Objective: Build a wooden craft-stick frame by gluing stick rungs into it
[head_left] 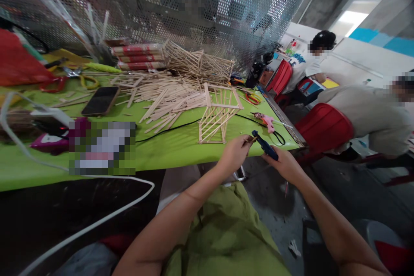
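Observation:
My right hand (pixel 282 161) is wrapped round a dark blue glue gun (pixel 265 145), its nozzle pointing left. My left hand (pixel 234 152) pinches a small wooden stick (pixel 251 139) right at that nozzle, near the green table's front edge (pixel 181 151). Just behind my hands stands a frame built of wooden sticks (pixel 218 114). A loose pile of wooden sticks (pixel 164 97) lies further back on the table.
A pink glue gun (pixel 264 119) and a black cable (pixel 168 129) lie beside the frame. A black phone (pixel 101 100), scissors (pixel 84 77), more stick frames (pixel 197 64) and a perforated metal screen (pixel 161 4) are behind. Two people sit on red chairs (pixel 325 127) at right.

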Available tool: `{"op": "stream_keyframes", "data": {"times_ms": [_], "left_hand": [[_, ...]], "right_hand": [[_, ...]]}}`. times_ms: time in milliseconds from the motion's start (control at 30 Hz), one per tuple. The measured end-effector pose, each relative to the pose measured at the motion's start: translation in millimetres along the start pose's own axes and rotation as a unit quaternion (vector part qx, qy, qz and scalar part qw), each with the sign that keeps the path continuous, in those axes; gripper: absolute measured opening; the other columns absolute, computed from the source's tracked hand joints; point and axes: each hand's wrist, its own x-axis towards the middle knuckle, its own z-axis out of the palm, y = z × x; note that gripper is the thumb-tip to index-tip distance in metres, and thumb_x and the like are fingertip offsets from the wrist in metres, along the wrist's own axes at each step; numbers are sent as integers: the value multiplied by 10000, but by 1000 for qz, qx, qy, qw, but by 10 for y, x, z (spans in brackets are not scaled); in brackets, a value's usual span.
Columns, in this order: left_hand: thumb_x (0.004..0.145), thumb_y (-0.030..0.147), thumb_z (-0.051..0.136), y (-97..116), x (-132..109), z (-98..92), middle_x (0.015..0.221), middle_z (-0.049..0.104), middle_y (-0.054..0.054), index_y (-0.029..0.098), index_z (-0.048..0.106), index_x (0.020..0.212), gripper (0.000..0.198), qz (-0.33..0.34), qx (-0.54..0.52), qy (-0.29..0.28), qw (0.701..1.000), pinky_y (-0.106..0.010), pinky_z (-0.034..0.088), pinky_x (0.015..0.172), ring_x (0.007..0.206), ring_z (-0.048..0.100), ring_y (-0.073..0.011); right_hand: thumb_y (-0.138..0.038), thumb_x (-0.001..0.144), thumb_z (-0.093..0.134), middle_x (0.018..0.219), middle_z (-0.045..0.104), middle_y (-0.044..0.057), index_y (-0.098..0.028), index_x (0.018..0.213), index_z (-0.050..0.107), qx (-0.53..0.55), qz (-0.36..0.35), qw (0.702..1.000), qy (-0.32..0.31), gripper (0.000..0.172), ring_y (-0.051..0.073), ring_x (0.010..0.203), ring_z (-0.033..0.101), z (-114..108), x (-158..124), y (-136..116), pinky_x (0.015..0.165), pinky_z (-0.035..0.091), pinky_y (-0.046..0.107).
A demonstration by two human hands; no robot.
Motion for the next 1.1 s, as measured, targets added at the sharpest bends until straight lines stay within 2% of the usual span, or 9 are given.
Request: {"op": "stream_keyframes", "data": {"times_ms": [467, 767, 867, 1000, 1100], "left_hand": [[969, 198, 501, 20, -4, 81, 678, 610, 11, 173, 656, 849, 197, 13, 48, 12, 999, -244, 308, 595, 612, 509, -141], [959, 227, 527, -82, 35, 102, 714, 637, 13, 194, 658, 1053, 164, 13, 54, 40, 998, -239, 326, 589, 614, 540, -145], [959, 203, 524, -57, 17, 107, 709, 643, 11, 193, 658, 1005, 142, 28, 52, 51, 997, -240, 331, 601, 613, 546, -143], [978, 228, 513, 2, -9, 107, 777, 687, -4, 200, 659, 989, 150, 47, 41, 56, 997, -233, 359, 638, 680, 589, -151], [985, 247, 506, 30, -18, 96, 866, 722, -24, 202, 668, 994, 168, 51, 38, 53, 997, -233, 396, 681, 774, 631, -173]], "right_hand": [[-611, 884, 484, 670, 613, 34, -232, 816, 558, -25, 6, 999, 28, 392, 228, 629, 575, 76, 27, 103, 613, 390, 312], [-557, 877, 518, 708, 650, 42, -231, 860, 590, -52, 46, 997, 13, 334, 247, 671, 615, 70, 84, 59, 621, 362, 309], [-526, 863, 558, 785, 700, 41, -234, 920, 633, -20, 65, 998, 4, 307, 259, 745, 655, 11, 90, 34, 641, 381, 307], [-552, 856, 584, 897, 738, 37, -227, 1011, 670, 55, 47, 997, 12, 371, 262, 841, 678, -60, 36, 3, 727, 435, 322], [-577, 871, 571, 897, 739, 40, -213, 1027, 673, 69, 32, 997, 15, 409, 259, 839, 674, -96, -24, -13, 746, 451, 335]]}}
